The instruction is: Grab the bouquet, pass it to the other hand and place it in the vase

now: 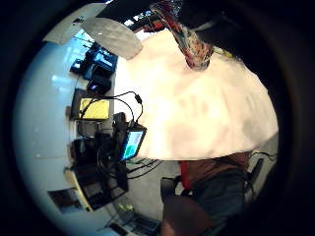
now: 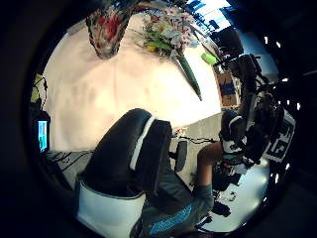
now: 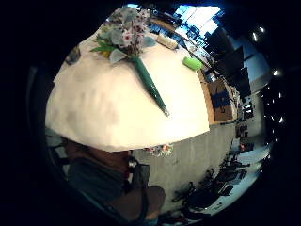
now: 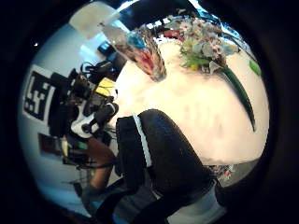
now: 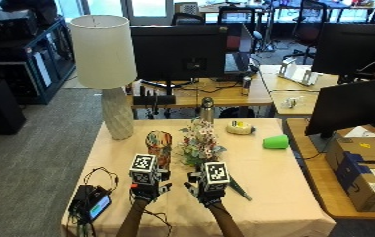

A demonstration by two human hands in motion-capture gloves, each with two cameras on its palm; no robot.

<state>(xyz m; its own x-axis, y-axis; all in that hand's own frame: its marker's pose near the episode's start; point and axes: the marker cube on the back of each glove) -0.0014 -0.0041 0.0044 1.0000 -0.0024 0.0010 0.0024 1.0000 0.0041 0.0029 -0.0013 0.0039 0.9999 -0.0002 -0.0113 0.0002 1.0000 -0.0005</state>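
Lying on the table [image 5: 273, 173] just beside the vase [image 5: 159, 143], the bouquet [image 5: 199, 140] awaits pickup; both hands, left [image 5: 147, 190] and right [image 5: 207, 191], hover fingers spread, gripping nothing. Next: grasp its stem.

A multicoloured streaked vase [image 5: 159, 146], a white-and-pink bouquet [image 5: 199, 140], green stem wrap.

No legible text on anything

table [image 5: 273, 168]: vase [image 5: 159, 143] left of bouquet [image 5: 201, 140]; lamp [image 5: 108, 74] behind vase; cup [image 5: 276, 142] right | both hands before them; device [image 5: 94, 203] front-left
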